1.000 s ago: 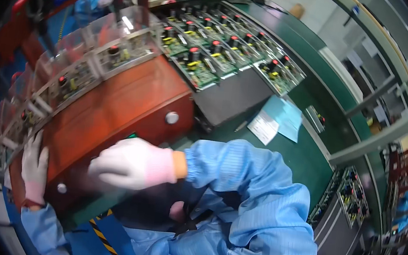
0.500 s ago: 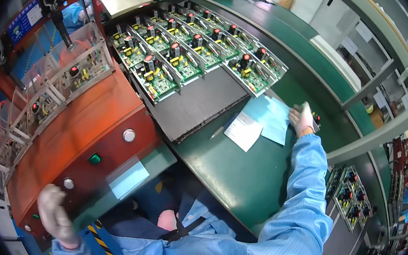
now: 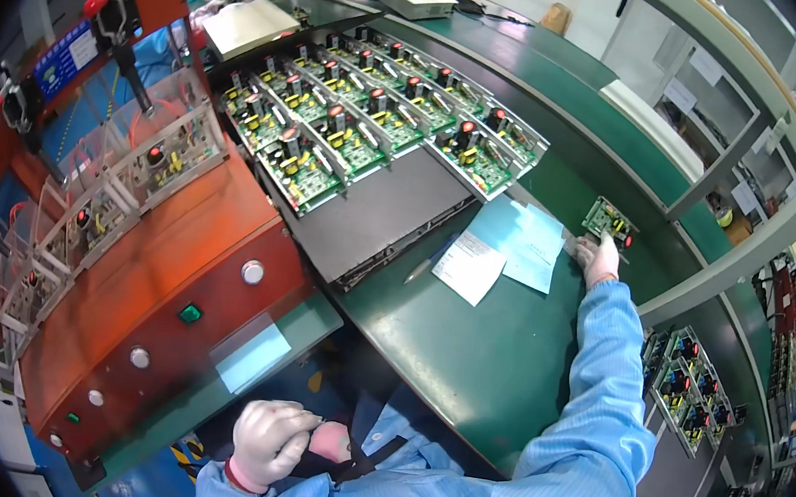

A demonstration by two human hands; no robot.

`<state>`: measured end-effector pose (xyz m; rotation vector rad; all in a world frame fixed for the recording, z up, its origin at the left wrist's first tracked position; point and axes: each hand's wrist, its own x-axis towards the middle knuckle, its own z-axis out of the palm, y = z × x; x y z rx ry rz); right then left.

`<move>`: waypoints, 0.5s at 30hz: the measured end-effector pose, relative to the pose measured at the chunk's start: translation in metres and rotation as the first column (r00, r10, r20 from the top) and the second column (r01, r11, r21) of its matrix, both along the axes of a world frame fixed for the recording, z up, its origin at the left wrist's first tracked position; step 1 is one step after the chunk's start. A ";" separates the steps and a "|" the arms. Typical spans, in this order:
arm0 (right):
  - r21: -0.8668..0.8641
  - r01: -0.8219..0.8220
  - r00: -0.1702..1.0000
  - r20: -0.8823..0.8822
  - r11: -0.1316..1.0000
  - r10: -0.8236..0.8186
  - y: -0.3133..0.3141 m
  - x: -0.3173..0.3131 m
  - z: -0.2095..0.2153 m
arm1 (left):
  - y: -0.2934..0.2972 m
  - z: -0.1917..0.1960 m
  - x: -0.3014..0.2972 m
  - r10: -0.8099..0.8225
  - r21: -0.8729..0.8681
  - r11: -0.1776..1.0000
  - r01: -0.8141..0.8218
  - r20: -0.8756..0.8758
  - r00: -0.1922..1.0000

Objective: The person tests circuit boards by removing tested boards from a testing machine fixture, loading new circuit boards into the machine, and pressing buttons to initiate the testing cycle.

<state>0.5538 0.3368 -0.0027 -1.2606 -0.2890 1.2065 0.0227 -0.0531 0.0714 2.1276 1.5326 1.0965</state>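
My right hand (image 3: 597,260), in a white glove with bare fingertips, reaches out over the green bench (image 3: 464,362). Its fingers are closed on the near edge of a small green circuit board (image 3: 610,218) with a red-topped part. Just left of that hand lie blue sheets (image 3: 535,253) and a white slip of paper (image 3: 470,268), with a pen (image 3: 421,267) beside them. My left hand (image 3: 269,437), gloved too, hovers in front of my body with its fingers curled together; nothing shows in it.
Rows of circuit boards (image 3: 375,101) cover much of a black mat (image 3: 387,211). At left stands a red-orange fixture (image 3: 156,243) with buttons, clamps and boards under clear covers. A grey frame post (image 3: 755,262) curves along the right, near more boards (image 3: 693,391). Other people work at the back.
My left hand has moved right, from the fixture's front to before my body. My right hand has shifted slightly down and closed on the circuit board, which now shows more fully.
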 end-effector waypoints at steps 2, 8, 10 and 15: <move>0.108 -0.147 0.982 0.138 0.983 0.131 -0.010 0.001 0.016 | -0.006 -0.028 0.003 0.033 -0.072 0.997 -0.029 0.065 0.997; 0.080 -0.575 0.672 0.614 0.814 0.414 -0.096 -0.126 0.173 | -0.016 -0.083 0.012 0.166 -0.302 0.949 -0.095 0.218 0.962; -0.123 -0.700 0.386 0.763 0.704 0.518 -0.103 -0.153 0.204 | -0.014 -0.101 0.022 0.194 -0.343 0.934 -0.097 0.261 0.946; -0.511 -0.696 -0.152 0.792 0.505 0.591 -0.088 -0.221 0.237 | -0.023 -0.153 0.032 0.350 -0.468 0.874 -0.134 0.412 0.841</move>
